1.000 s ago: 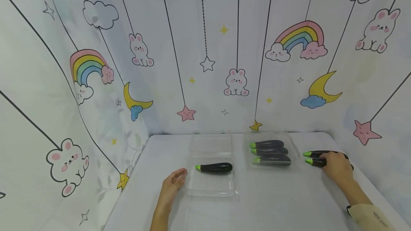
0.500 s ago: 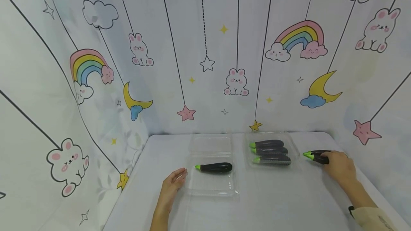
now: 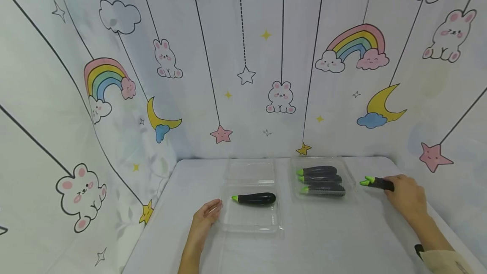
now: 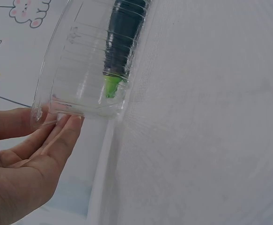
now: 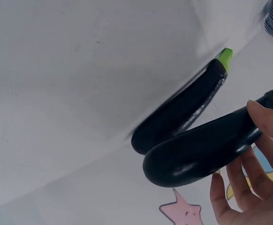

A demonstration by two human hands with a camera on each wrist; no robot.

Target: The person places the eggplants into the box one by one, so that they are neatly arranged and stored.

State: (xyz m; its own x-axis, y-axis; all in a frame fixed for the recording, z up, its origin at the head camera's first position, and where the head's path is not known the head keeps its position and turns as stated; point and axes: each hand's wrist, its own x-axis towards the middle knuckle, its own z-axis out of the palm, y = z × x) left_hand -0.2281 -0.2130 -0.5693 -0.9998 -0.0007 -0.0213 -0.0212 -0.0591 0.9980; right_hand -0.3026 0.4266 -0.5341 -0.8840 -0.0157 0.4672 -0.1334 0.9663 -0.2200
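My right hand (image 3: 406,195) grips a dark eggplant (image 5: 202,149) with a green stem, thumb on one side and fingers on the other. A second eggplant (image 5: 180,108) lies on the table right behind it. In the left wrist view, my left hand (image 4: 33,164) holds the rim of an open clear plastic box (image 4: 75,51) between thumb and fingers. One eggplant (image 3: 255,198) lies crosswise inside that box, its stem toward the left hand.
Right of the open box stands another clear plastic box (image 3: 350,195) with 3 eggplants (image 3: 321,179) stacked in rows. The white table (image 3: 304,240) meets a patterned curtain (image 3: 243,113) at the back and along the sides.
My right hand has taken hold of one of the two eggplants on the right, lifted it and tilted it over the other. My left hand has stayed in place.
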